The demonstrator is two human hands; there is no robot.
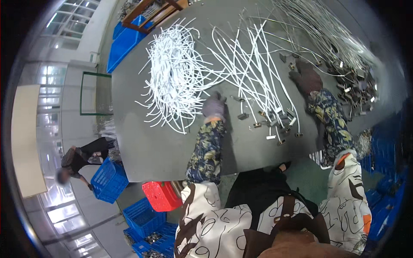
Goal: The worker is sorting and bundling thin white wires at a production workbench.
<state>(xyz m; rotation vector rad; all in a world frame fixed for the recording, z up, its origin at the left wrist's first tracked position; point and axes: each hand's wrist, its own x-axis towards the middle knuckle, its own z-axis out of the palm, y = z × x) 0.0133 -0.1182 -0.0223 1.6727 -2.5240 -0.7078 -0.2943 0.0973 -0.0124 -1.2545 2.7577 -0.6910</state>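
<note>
On the grey table lies a thick heap of white sleeved strands (174,77). My left hand (214,106), in a greyish-purple glove, rests against its right edge with fingers curled; what they hold, if anything, is hidden. Between my hands is a looser spread of white strands (258,73), with small metal and dark end pieces (282,122) at their near ends. My right hand (307,78), in a dark brown glove, has its thumb apart from the fingers. It is just short of a few small end pieces (292,65) and grips nothing visible.
At the far right lies a long bundle of thin metallic strands (327,30), with a dense cluster of dark end pieces (355,88). Left of the table, a person (75,159) reaches to a blue crate (108,180). A red stool (161,196) stands by the near edge.
</note>
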